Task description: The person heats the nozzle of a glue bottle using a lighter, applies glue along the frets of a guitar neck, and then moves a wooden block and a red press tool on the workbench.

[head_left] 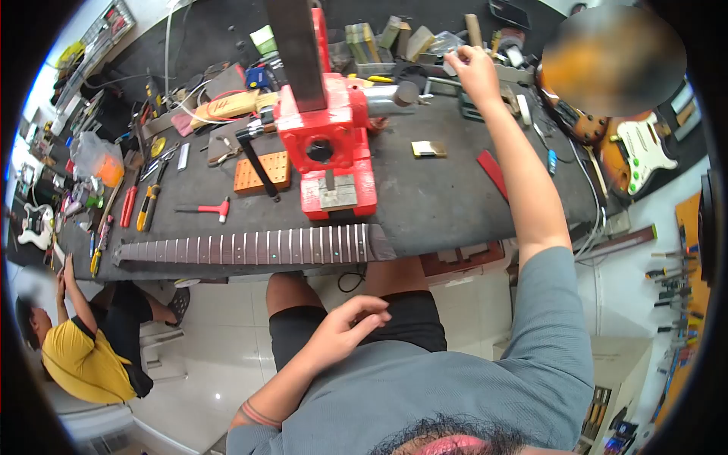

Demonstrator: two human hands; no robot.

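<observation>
My right hand (473, 74) reaches to the back of the bench, its fingers closed in a pinch beside a small whitish thing (452, 67). Whether it grips that thing I cannot tell exactly. My left hand (345, 331) hovers over my lap with thumb and fingers apart, holding nothing. Along the bench's front edge lies a dark fretted guitar neck (250, 247), in front of a red arbor press (326, 144). Right of the press sits a small brass-coloured plate (429, 149), with a flat red strip (493, 174) farther right.
An orange block with holes (262, 173), a red hammer (212, 208) and pliers (149, 206) lie left of the press. Sanding blocks (362, 43) stand behind. A guitar body (637, 155) is at the right. Another person in a yellow shirt (87, 360) sits at the left.
</observation>
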